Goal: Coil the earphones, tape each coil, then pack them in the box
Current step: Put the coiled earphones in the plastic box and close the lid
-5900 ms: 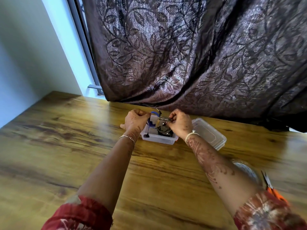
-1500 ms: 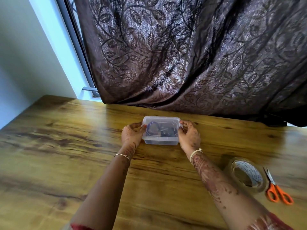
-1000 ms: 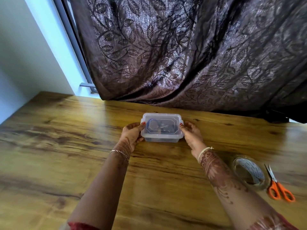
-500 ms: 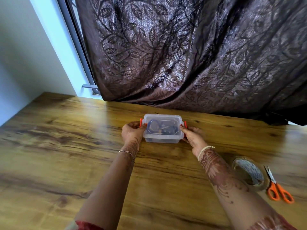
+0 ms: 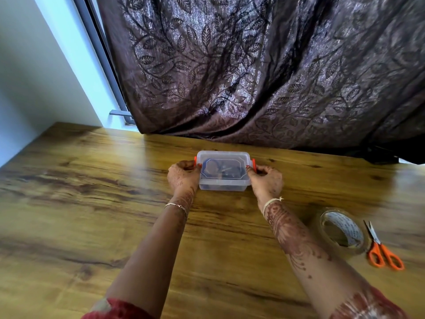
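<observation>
Lidded box (image 5: 224,180) on table (image 5: 92,203), flanked by left hand (image 5: 184,176) and right hand (image 5: 266,179), each gripping one short end

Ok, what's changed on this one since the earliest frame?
The clear plastic lid, earlier lying right of the clear plastic box, now covers it. The left hand and right hand released the earphones, now inside, and grip the orange end latches. Clear tape roll and orange-handled scissors stayed put.

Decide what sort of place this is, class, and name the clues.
Probably a room in a home: a wood-grain table stands against a window hung with a heavy dark brown leaf-patterned curtain, and a roll of clear tape and orange-handled scissors lie on it.
</observation>
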